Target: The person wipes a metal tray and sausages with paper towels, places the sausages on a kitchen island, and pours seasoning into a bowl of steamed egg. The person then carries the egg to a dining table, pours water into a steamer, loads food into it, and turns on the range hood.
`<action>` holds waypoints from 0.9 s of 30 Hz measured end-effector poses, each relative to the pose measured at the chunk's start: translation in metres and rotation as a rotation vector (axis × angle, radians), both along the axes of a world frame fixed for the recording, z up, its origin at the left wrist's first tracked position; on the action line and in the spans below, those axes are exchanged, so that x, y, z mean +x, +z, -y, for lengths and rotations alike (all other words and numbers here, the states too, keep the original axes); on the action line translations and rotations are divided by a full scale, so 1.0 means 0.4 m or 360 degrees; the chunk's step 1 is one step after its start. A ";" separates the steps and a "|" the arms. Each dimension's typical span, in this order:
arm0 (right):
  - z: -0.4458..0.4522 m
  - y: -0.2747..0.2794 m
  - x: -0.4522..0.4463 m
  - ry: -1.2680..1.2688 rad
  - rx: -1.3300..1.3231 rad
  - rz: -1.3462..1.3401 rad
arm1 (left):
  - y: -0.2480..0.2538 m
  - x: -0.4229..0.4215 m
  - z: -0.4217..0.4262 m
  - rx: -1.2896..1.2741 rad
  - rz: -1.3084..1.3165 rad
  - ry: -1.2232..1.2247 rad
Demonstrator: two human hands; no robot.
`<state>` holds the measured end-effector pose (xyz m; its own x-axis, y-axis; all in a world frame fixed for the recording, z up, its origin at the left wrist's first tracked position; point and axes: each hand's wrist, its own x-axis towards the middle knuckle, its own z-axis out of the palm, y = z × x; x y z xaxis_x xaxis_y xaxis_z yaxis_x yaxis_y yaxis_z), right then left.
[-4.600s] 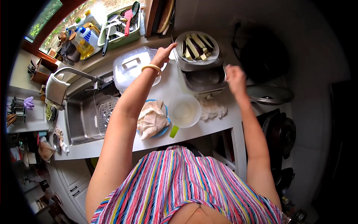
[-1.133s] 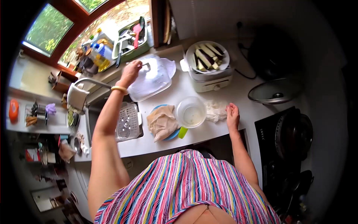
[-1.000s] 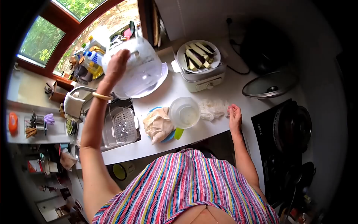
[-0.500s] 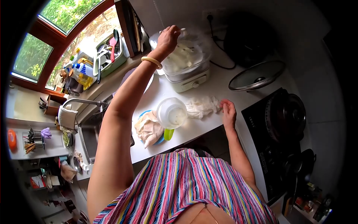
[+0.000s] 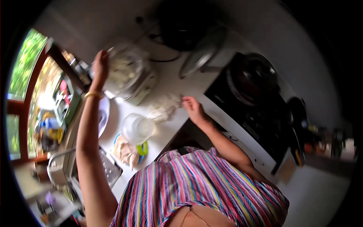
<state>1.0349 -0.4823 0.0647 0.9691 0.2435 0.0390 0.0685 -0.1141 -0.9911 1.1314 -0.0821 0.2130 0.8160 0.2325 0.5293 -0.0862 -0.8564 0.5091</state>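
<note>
My left hand, with a bangle at the wrist, is closed at the left edge of a clear-topped electric steamer. Its fingers seem to grip the clear lid, though blur hides the exact hold. Pale pieces of food show inside the steamer. My right hand has loosely extended fingers beside a crumpled white cloth and holds nothing I can see. Between my arms stands a clear plastic jug with a green handle. Beside it, a crumpled cream cloth rests on a blue-rimmed plate.
To the right is a black cooktop bearing a dark lidded pot. A glass lid stands near the wall, by a large black pan. On the left are a pale bowl and a sink.
The head view has swung right, so the counter items appear farther left and more blurred. My left hand now shows at the steamer's left edge. My right hand stays near the white cloth.
</note>
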 end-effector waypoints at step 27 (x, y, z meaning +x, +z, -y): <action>0.428 0.234 -0.166 -0.0804 -0.0402 0.0596 | 0.042 -0.557 0.127 -0.1019 0.0475 0.0250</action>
